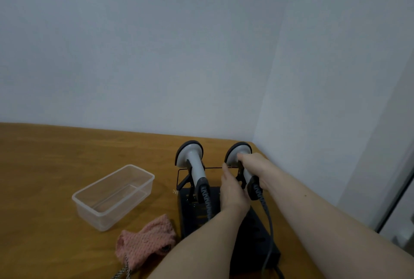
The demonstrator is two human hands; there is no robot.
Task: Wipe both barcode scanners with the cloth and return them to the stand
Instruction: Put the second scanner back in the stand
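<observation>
A pale blue-grey wall fills the upper part of the view, and it meets a second, lighter wall at a corner on the right. At the far right edge a grey vertical frame, maybe of a door, shows only in part. Below the walls lies the wooden bench, brown with a soft grain, and its far right corner sits in the corner of the room.

On the bench, at the right, stands the black stand, with a thin wire frame at its far end. Both scanners rest in it, heads pointing toward the wall. The left scanner is grey and white, and its coiled cable hangs down over the stand. Nobody touches it. The right scanner stands just beside it.

The right hand is closed around the handle of the right scanner, with the fingers wrapped on it. The left hand lies against the same handle from the left side, fingers mostly straight; I cannot tell if it really grips.

To the left of the stand is a clear plastic box, with nothing visible inside. Near it, closer to the person, the pink cloth lies crumpled on the bench, touching neither hand.
</observation>
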